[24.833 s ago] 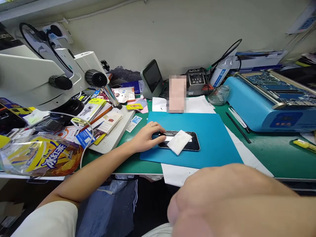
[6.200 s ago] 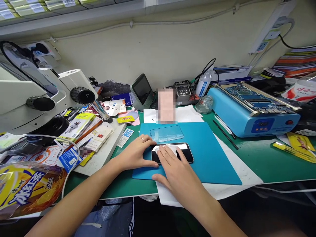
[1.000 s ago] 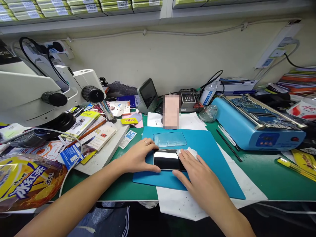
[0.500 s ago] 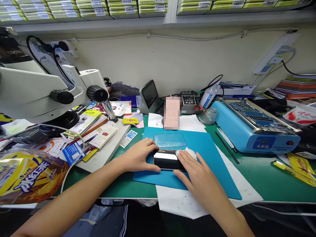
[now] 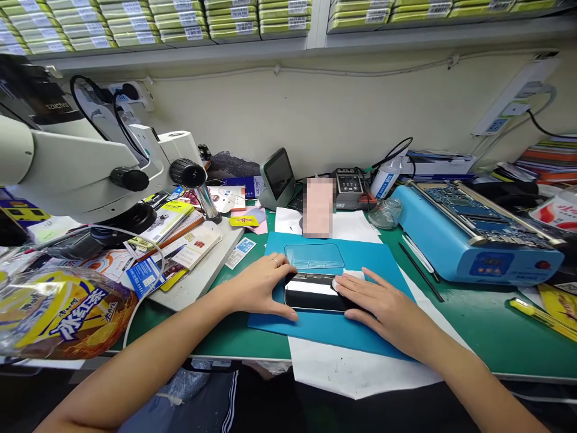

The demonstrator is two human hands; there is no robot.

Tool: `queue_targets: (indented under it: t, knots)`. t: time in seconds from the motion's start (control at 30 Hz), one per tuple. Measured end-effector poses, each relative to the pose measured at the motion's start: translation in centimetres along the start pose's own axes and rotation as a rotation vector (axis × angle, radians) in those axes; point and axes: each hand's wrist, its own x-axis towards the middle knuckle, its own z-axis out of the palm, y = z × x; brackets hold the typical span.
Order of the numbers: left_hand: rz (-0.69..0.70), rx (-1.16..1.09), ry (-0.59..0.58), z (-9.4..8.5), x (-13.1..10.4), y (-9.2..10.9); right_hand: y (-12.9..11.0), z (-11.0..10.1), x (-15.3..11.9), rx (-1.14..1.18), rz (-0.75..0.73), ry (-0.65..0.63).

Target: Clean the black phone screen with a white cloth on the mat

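Observation:
A phone with a black, glossy face lies lengthwise on the blue mat. My left hand clasps its left end, thumb along the near edge and fingers at the far edge. A crumpled white wipe is pressed against the right part of the phone by my right hand, whose fingers are stretched over it. That hand hides the phone's right end. Just beyond the phone, a clear glass panel with a dark border lies flat on the mat.
At left are a microscope, a bottle of brown drink and piled papers. A blue machine carrying circuit boards stands right. Behind the mat are a small display and a glass jar. A black tool lies right.
My right hand has slid to the right along the phone with the wipe, baring more of the black face. My left hand keeps its hold. The whole view has shifted slightly.

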Motion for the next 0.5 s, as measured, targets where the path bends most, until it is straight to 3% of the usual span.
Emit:
queue_targets:
  t: [0.13,0.23,0.37,0.5]
  knots:
    - [-0.032,-0.007,0.003,0.2,0.2,0.3,-1.1,1.0,-0.8,-0.062,-0.01,0.054]
    - [-0.037,-0.026,-0.004,0.3,0.4,0.2,-3.4,1.5,-0.6,-0.073,0.071,0.006]
    - [-0.007,-0.037,-0.008,0.3,0.7,-0.5,-7.2,1.6,1.6,0.02,0.134,-0.107]
    - [0.015,-0.055,-0.003,0.1,0.6,-0.8,-10.1,2.1,4.0,0.064,0.121,-0.114]
